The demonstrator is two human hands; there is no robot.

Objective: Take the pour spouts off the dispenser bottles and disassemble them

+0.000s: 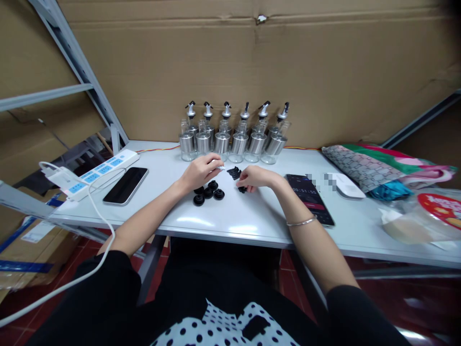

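Note:
My left hand point(204, 172) is closed with its fingers pinched. Thin white pieces point(222, 168) show at its fingertips, too small to name. Below that hand lie several round black stoppers point(208, 192) in a loose group. My right hand point(255, 178) is curled down to the table, thumb and fingertips closed on a small black piece point(242, 190). Between the hands is a little pile of thin black parts point(235, 172). Behind them stand glass bottles point(239, 143) with metal sleeves. The front row has bare necks; the back row carries silver pourer spouts point(226, 111) with black flaps.
A phone point(127, 185) and a white power strip point(103, 174) lie on the left of the white table point(212, 225). To the right are a phone with a running timer point(312, 199), a white mouse-like object point(346, 186), coloured bags point(389, 168) and a clear tub point(425, 216). Cardboard point(252, 62) stands behind.

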